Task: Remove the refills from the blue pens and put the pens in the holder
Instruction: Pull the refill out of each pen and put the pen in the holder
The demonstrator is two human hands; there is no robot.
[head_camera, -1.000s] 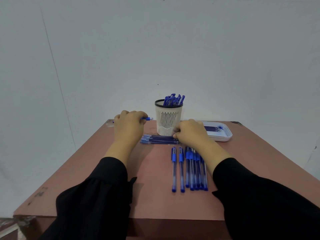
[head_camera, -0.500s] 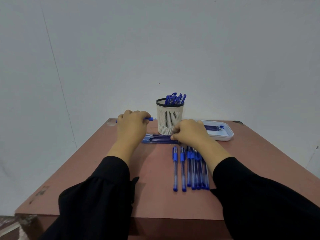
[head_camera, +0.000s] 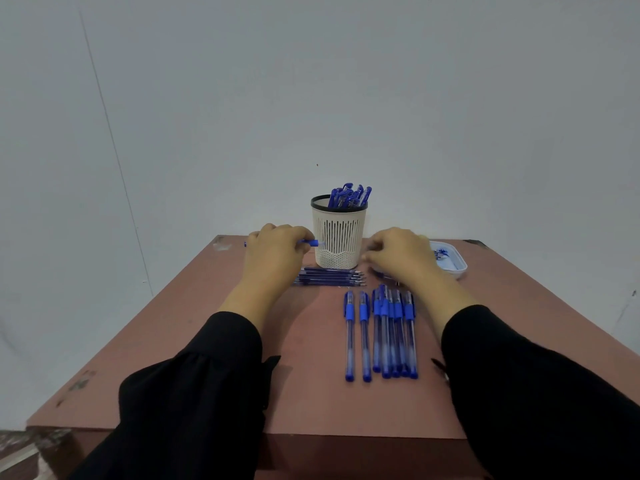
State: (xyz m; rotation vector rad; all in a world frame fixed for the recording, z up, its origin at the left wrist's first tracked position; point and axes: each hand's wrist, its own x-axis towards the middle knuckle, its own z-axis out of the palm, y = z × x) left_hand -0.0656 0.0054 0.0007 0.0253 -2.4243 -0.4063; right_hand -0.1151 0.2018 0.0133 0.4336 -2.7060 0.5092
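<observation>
Left hand point(head_camera: 277, 252) grips pen point(head_camera: 311, 242); right hand point(head_camera: 401, 254) seemingly empty.

You find nothing readable here: no words, brand marks, numbers or signs can be made out on any surface. The blue pens point(head_camera: 381, 334) lying in a row carry no lettering you can read at this size, the slatted holder point(head_camera: 339, 237) shows only its pattern of slots, and the white tray point(head_camera: 453, 265) is plain where it shows. The wall point(head_camera: 346, 81) behind the table point(head_camera: 173, 341) bears only a thin line and small specks, none of them legible as writing.
</observation>
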